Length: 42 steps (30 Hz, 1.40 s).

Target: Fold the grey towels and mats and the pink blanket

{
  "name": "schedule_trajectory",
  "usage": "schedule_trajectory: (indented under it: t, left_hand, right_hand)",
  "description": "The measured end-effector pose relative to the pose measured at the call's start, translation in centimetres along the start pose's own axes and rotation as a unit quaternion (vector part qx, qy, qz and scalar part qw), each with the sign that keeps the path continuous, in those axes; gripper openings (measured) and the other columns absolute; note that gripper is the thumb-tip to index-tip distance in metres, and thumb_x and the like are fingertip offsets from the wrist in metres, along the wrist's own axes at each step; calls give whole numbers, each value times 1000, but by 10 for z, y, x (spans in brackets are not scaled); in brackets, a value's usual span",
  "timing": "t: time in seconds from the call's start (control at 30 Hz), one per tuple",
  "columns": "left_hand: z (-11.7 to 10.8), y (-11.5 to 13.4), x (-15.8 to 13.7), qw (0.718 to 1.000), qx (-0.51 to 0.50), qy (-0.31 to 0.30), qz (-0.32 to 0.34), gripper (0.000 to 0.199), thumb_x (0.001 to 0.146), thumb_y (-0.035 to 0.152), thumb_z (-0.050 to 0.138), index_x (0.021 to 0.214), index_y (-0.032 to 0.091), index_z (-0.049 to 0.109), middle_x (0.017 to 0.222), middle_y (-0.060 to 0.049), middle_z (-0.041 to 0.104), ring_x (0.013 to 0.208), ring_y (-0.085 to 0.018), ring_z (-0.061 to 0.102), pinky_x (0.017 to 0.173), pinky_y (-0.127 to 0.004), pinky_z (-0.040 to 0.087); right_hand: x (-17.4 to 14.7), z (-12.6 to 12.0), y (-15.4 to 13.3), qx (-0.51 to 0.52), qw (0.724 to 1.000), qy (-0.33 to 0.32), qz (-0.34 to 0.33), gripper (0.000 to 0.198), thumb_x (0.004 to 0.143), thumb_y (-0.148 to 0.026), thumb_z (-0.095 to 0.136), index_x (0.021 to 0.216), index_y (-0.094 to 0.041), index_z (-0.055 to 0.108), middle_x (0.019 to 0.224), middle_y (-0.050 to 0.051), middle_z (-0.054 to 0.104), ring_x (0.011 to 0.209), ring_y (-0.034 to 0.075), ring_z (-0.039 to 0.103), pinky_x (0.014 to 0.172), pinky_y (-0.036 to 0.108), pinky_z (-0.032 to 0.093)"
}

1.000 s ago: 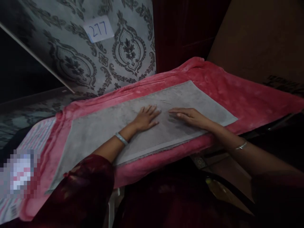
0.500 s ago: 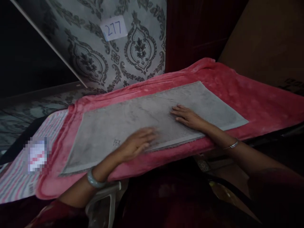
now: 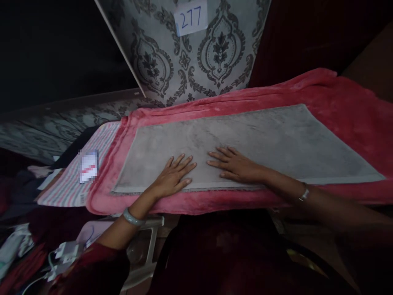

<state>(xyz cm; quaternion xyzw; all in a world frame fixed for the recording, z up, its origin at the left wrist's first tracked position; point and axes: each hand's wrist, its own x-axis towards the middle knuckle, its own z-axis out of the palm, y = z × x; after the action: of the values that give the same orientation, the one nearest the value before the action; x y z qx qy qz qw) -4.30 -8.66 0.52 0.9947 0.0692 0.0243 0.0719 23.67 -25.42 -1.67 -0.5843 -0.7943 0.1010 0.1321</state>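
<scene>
A grey towel (image 3: 245,139) lies spread flat on a pink-red plush blanket (image 3: 196,203). My left hand (image 3: 173,176) rests palm down on the towel's near part, left of centre, with its fingers spread. To the right of it, my right hand (image 3: 235,166) also lies flat on the towel, fingers apart and pointing left. The two hands are a short gap apart and neither grips the cloth.
At the left lies a striped cloth (image 3: 66,190) with a blurred white item (image 3: 89,167) on it. A white plastic chair (image 3: 152,241) and a white plug adapter (image 3: 69,250) are below. Patterned wallpaper bears a paper marked 277 (image 3: 190,17).
The view has turned left, so the towel sits further right in it. My left hand, blurred by motion before, now rests still with fingers spread. My right hand stays flat on the towel.
</scene>
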Motion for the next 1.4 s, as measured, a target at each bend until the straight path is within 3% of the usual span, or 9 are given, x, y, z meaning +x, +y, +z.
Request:
schedule_trajectory:
  t: [0.17,0.27,0.37,0.5,0.7,0.9,1.13,1.3,1.4]
  left_hand:
    - [-9,18,-36,998,-57,2,40,56,102,42,46,155,31,37,163,-8,36,154,-26,24,123,-57,24]
    - [-11,13,-55,992,-95,81,29,41,104,31,41,143,27,53,153,-9,50,145,-22,41,118,-49,38]
    - [-13,3,-66,983,-71,169,-23,29,100,28,49,123,22,65,129,-12,66,124,-23,58,105,-47,49]
    - [-12,-1,-76,985,-35,165,-41,22,95,32,59,112,19,68,110,-11,68,105,-24,62,91,-44,54]
    - [-6,3,-85,989,7,141,-33,23,98,21,50,115,19,66,110,-10,65,104,-23,59,89,-41,53]
    - [2,2,-88,982,112,148,-26,21,99,14,45,98,16,66,85,-7,62,82,-20,55,74,-35,48]
    - [14,4,-94,979,99,180,-16,25,100,13,40,99,17,64,85,-6,61,81,-20,53,75,-35,46]
    - [9,2,-98,978,132,159,-41,23,99,14,42,94,19,64,88,-7,61,82,-21,53,73,-36,44]
    - [2,-4,-107,968,161,175,-79,19,97,15,46,103,18,64,101,-10,64,90,-23,55,76,-38,45]
  right_hand:
    - [-20,-6,-29,72,995,-41,-58,54,103,-53,42,154,-36,42,163,2,32,154,31,14,122,61,13]
    - [-3,-14,-37,141,988,-12,-64,45,104,-47,41,140,-27,60,149,7,54,144,26,39,116,48,33]
    - [30,-17,-51,172,983,42,-46,34,102,-35,43,115,-20,71,117,11,69,109,21,64,93,36,49]
    - [62,-8,-79,140,989,18,-30,13,92,-24,58,99,-18,68,97,7,66,85,18,62,75,30,47]
    - [59,5,-96,59,998,-3,-30,18,90,-23,61,107,-20,63,104,7,62,89,20,59,77,32,45]
    - [52,5,-101,-29,997,6,-74,15,92,-11,49,99,-17,62,98,8,59,86,20,54,77,33,42]
    - [53,14,-101,-12,996,36,-86,21,91,-6,43,82,-19,57,87,5,57,77,16,50,70,30,38]
    - [63,0,-96,74,992,-19,-105,16,94,-17,48,86,-19,62,86,4,61,75,16,56,69,29,43]
    - [82,-6,-87,98,990,-1,-103,22,97,-22,45,94,-20,68,91,6,65,81,18,62,73,32,48]
